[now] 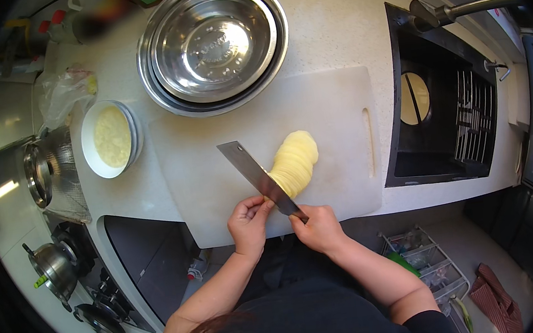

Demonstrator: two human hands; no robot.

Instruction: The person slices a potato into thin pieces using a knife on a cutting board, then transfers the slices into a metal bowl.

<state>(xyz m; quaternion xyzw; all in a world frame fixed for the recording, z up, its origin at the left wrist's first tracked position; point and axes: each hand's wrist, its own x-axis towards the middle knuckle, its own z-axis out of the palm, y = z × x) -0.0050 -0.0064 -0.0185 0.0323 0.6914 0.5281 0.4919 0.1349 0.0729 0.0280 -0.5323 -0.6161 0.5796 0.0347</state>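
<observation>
My right hand (pixel 319 227) is closed around the handle of a cleaver (pixel 250 169), its broad blade pointing up and to the left over the cutting board (pixel 338 99). Beside the blade, on its right, lies a row of thin, pale yellow slices (pixel 295 163), overlapping like a fan; they look like peeled potato. My left hand (pixel 249 224) is at the blade's lower left side with its fingers pinched together. Whatever those fingertips may hold is too small to make out.
Nested steel bowls (pixel 144 62) stand at the board's far edge. Left of the board are stacked white bowls (pixel 88 147) holding something pale yellow. A black sink (pixel 440 160) with a faucet (pixel 478 6) is on the right. Pots stand at the lower left, and a wire rack (pixel 431 259) below the counter.
</observation>
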